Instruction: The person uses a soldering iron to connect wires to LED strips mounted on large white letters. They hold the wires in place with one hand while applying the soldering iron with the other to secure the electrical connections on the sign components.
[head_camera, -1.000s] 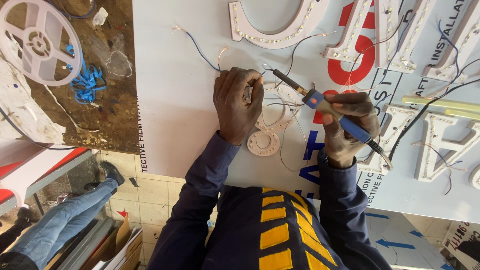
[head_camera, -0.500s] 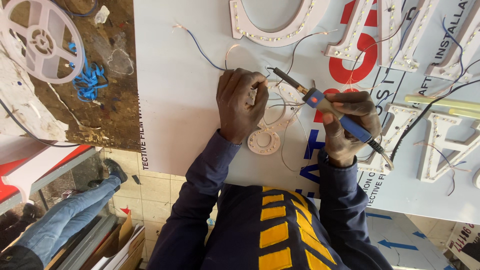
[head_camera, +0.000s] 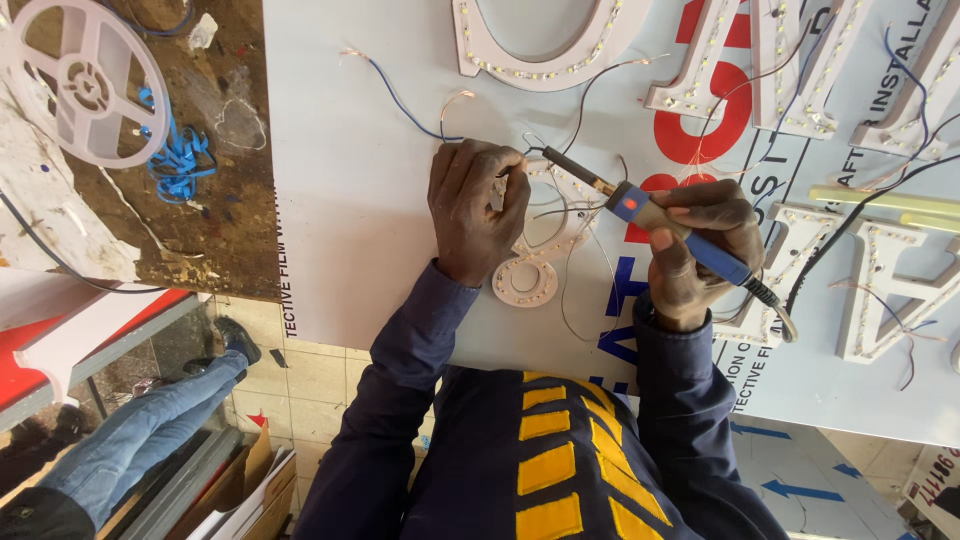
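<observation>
Since a moment ago my left hand has shifted slightly up and left, and the soldering iron tip followed. Mid-frame, the small white LED letter has wires attached; loose ends remain, so I judge the joining partway done. My left fingers curl together, pinching a thin wire. My right hand wraps closed around the iron's blue handle.
</observation>
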